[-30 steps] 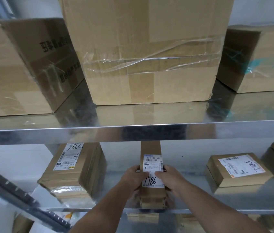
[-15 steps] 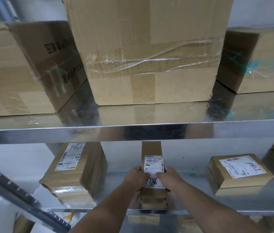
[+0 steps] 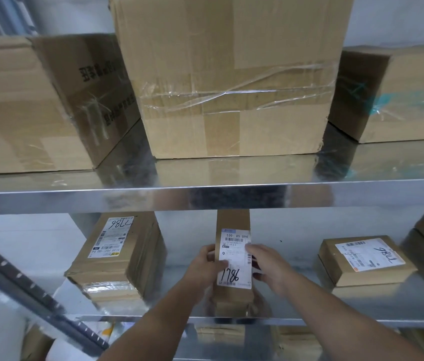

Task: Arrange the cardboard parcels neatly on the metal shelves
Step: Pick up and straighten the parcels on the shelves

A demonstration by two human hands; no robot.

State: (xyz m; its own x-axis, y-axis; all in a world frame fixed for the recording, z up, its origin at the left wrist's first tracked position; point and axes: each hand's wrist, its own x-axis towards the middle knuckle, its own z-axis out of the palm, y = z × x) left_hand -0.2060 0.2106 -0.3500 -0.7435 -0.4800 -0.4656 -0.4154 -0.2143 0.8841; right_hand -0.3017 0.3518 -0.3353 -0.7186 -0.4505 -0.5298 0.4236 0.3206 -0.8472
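The narrow parcel lies lengthwise on the lower metal shelf, its near end at the front edge. The left hand and right hand clasp its two long sides, fingers closed on it.

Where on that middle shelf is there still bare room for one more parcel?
Bare metal lies between the narrow parcel under both hands and the flat parcel to its right, and between it and the stacked parcel on the left. The upper shelf is crowded with large boxes.
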